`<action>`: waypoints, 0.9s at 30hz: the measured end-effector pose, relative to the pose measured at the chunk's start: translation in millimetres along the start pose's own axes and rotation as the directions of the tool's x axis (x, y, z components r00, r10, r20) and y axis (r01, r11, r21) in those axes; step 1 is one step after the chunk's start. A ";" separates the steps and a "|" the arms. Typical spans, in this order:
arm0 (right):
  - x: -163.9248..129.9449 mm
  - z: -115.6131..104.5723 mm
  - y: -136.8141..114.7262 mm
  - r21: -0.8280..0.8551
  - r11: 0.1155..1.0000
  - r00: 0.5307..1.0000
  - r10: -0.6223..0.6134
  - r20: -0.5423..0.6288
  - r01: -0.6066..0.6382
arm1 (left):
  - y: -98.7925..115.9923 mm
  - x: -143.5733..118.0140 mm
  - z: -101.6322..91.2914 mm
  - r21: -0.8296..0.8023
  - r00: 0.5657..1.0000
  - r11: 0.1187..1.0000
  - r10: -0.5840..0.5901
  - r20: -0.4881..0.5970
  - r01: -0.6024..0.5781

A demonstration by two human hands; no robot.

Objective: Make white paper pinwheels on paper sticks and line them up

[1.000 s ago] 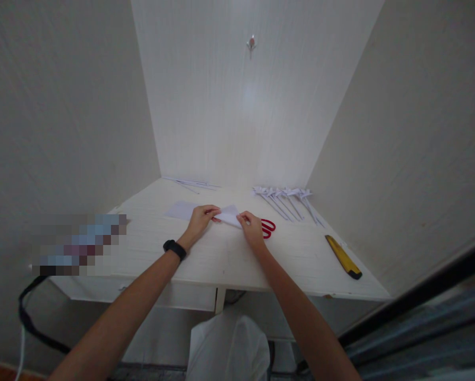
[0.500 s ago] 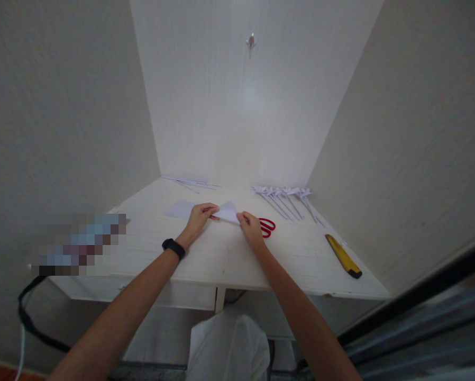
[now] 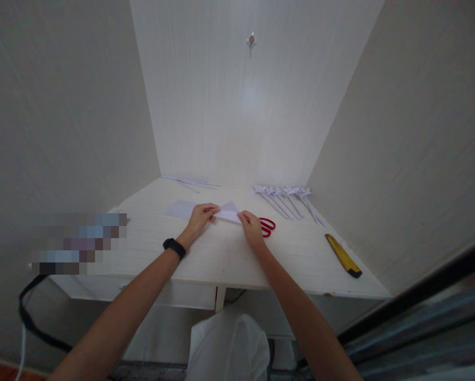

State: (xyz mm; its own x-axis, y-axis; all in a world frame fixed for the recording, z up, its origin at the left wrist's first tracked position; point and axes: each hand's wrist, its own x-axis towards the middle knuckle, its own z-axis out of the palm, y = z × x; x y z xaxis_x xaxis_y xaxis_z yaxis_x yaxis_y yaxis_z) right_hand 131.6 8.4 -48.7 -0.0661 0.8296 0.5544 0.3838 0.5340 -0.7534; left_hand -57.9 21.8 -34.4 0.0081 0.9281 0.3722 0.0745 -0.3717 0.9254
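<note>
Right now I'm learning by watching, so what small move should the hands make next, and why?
Probably slide a fingertip along the paper's lower strip to crease it: the left hand and right hand pinch its two ends, and that strip looks folded, though it is too small to be sure.

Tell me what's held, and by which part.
A piece of white paper, pinched at its left end by the left grip and at its right end by the right grip.
</note>
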 end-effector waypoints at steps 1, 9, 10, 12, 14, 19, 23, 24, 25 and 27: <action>0.1 0.1 -0.4 0.010 1.000 1.000 0.005 -0.001 -0.005 | -0.3 -0.1 0.0 -0.003 1.000 1.000 -0.004 0.002 0.004; 2.9 1.5 2.5 0.095 0.995 0.999 0.041 -0.022 -0.039 | -6.8 2.1 -1.7 -0.022 0.998 0.998 -0.056 0.025 0.057; 3.2 1.5 3.4 0.104 0.994 0.999 0.045 -0.024 -0.042 | -7.1 2.1 -1.5 -0.026 0.998 0.998 -0.063 0.024 0.064; 3.6 1.4 5.0 0.120 0.991 0.998 0.054 -0.027 -0.051 | -6.6 2.0 -1.0 -0.034 0.997 0.997 -0.075 0.019 0.075; 4.0 1.2 6.0 0.135 0.989 0.997 0.067 -0.031 -0.062 | -5.1 1.5 -0.5 -0.038 0.996 0.996 -0.083 0.018 0.084; 5.0 0.6 7.3 0.170 0.982 0.995 0.091 -0.039 -0.083 | -1.3 0.5 -1.1 -0.036 0.993 0.994 -0.101 0.057 0.103; 6.1 0.9 11.4 0.197 0.976 0.992 0.108 -0.059 -0.095 | -4.0 1.8 -1.6 -0.047 0.989 0.992 -0.116 0.089 0.121; 6.3 0.9 13.0 0.202 0.975 0.991 0.113 -0.068 -0.097 | -5.1 2.4 -1.5 -0.054 0.989 0.991 -0.120 0.092 0.125; 6.6 0.9 14.5 0.207 0.973 0.990 0.117 -0.078 -0.099 | -6.0 3.0 -1.4 -0.063 0.988 0.990 -0.122 0.094 0.129; 6.9 0.5 17.2 0.217 0.971 0.988 0.123 -0.098 -0.099 | -6.6 3.7 -1.0 -0.081 0.987 0.988 -0.123 0.103 0.132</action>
State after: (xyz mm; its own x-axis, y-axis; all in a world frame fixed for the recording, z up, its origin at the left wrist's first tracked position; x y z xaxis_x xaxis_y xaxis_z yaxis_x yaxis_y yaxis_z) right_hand 137.2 23.4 -58.0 0.0724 0.8689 0.4897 0.1797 0.4715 -0.8633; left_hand -59.4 27.7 -39.0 0.1017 0.9640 0.2456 -0.0059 -0.2463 0.9692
